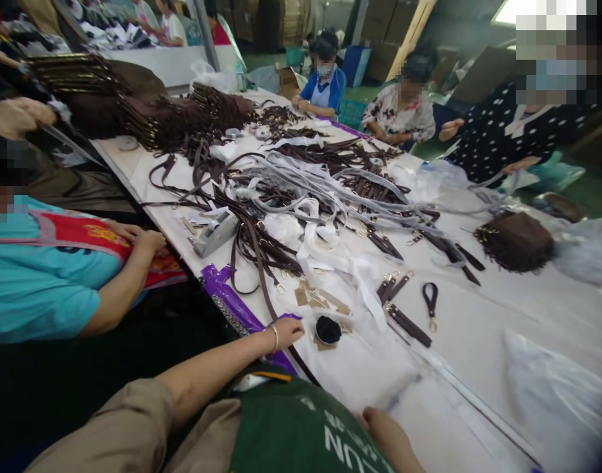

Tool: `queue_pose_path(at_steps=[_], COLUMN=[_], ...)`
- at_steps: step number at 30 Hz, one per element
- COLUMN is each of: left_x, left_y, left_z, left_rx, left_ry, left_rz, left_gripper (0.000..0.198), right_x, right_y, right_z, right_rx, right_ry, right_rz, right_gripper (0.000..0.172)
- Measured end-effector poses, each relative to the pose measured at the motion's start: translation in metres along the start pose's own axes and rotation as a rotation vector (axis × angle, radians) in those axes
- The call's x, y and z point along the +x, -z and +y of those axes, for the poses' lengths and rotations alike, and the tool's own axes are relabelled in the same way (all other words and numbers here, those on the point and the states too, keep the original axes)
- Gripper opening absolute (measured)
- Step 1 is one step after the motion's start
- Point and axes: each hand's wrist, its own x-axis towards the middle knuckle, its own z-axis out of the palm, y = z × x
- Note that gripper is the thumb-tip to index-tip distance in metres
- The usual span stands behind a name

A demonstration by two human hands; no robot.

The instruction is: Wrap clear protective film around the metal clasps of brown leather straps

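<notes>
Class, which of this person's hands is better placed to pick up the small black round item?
Left, probably: the left hand lies close beside the black item; the right hand sits farther off.

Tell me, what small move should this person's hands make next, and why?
Probably the left hand should reach for the small round black item on the tan card. It lies just past those fingers, closer than anything else on the table, and that hand seems to hold nothing. The right hand sits farther off, at the edge of the white plastic sheet.
</notes>
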Motion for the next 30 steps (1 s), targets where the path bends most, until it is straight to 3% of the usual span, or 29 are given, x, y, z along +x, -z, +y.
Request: queue_pose_path(at_steps=[3,6,9,13,16,19,21,24,30], left_x=[0.018,0.046,0.074,0.091,0.084,0.064,0.048,0.028,-0.003], left_y=[0.023,0.038,0.048,0.050,0.046,0.043,0.039,0.032,0.028], left_z=[-0.027,-0.030,-0.014,0.037,0.080,0.101,0.102,0.095,0.104], left_rx=[0.062,0.082,0.041,-0.130,-0.306,-0.500,-0.744,-1.062,-0.962], left_ry=[0.038,-0.027,-0.071,-0.111,-0.148,-0.189,-0.236,-0.236,-0.243], left_rz=[0.170,0.194,0.176,0.131,0.064,-0.030,-0.183,-0.426,-0.548], left_gripper=[0.031,0.035,0.017,0.017,0.021,0.030,0.038,0.048,0.047], right_x=[0.011,0.023,0.034,0.044,0.047,0.046,0.044,0.040,0.034], right_y=[0.014,0.034,0.050,0.061,0.066,0.074,0.083,0.097,0.118], right_z=[-0.018,-0.037,-0.055,-0.088,-0.105,-0.101,-0.090,-0.078,-0.067], right_rx=[0.073,0.209,0.400,0.952,1.358,1.565,1.687,1.890,2.092], right_ry=[0.000,0.043,0.079,0.078,0.040,0.050,0.023,0.022,0.117], right_rz=[0.084,0.165,0.186,0.118,0.129,0.245,0.322,0.331,0.405], right_gripper=[0.031,0.029,0.030,0.045,0.048,0.035,0.030,0.024,0.017])
